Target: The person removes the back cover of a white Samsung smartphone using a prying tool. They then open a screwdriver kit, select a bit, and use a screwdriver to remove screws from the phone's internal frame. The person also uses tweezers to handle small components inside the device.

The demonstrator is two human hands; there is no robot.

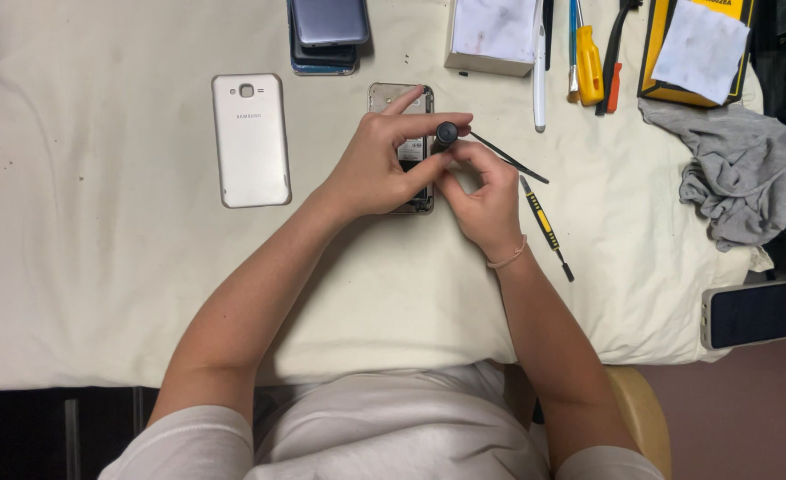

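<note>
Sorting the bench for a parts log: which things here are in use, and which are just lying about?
In use: opened phone, black-capped screwdriver, held by left hand and right hand.

Lying about: white back cover, stacked phones, black spudger, yellow-banded pry tool, grey cloth, dark-screened phone.

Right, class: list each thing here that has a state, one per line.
Opened phone: back off, lying under both hands.
White back cover: detached, flat on cloth.
Screwdriver: upright, pinched by left hand and right hand.
Dark-screened phone: screen off.
Grey rag: crumpled.

L+R hands [429, 169] on screwdriver [446, 135] | over open phone [402, 147] | back cover [251, 140] left
</note>
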